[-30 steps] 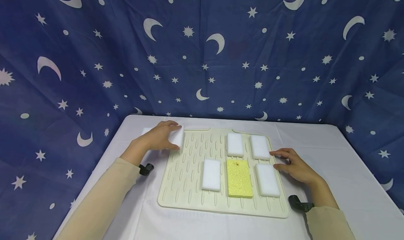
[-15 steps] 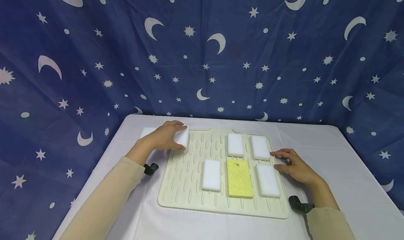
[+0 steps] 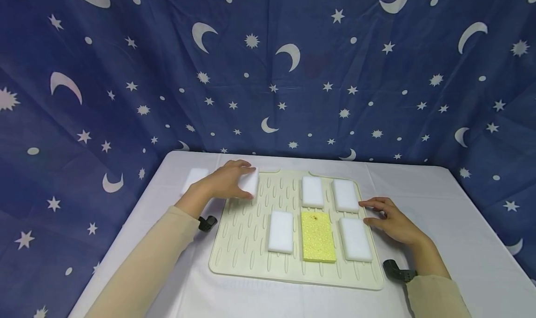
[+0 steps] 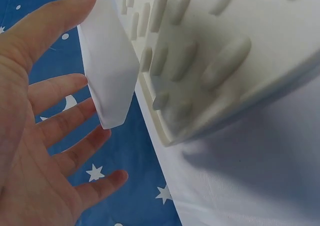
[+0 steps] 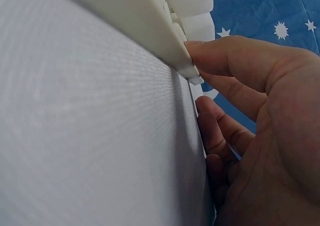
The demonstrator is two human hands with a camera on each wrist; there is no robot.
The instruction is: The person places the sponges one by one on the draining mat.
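Observation:
In the head view my left hand (image 3: 224, 181) pinches a white sponge (image 3: 250, 182) between thumb and fingers at the back left of a cream mat (image 3: 240, 257). The left wrist view shows the thumb on one face of this sponge (image 4: 110, 60) and fingertips on the other. It appears tilted there, with the mat beside it. At the mat's right edge lies my right hand (image 3: 393, 220), fingers loosely bent, near two white sponges (image 3: 345, 195). In the right wrist view its thumb touches the mat's rim (image 5: 150, 33), and nothing is lifted.
On the mat lie a yellow sponge (image 3: 317, 236) and several white sponges, among them one left of the yellow sponge (image 3: 280, 232) and one behind it (image 3: 312, 192). Another white sponge (image 3: 195, 177) lies on the white tablecloth (image 3: 201, 290). A blue curtain (image 3: 234, 67) hangs behind.
My left hand has moved right with the white sponge, over the mat's back left corner. The sponge on the cloth behind that hand now shows more fully. My right hand has stayed still.

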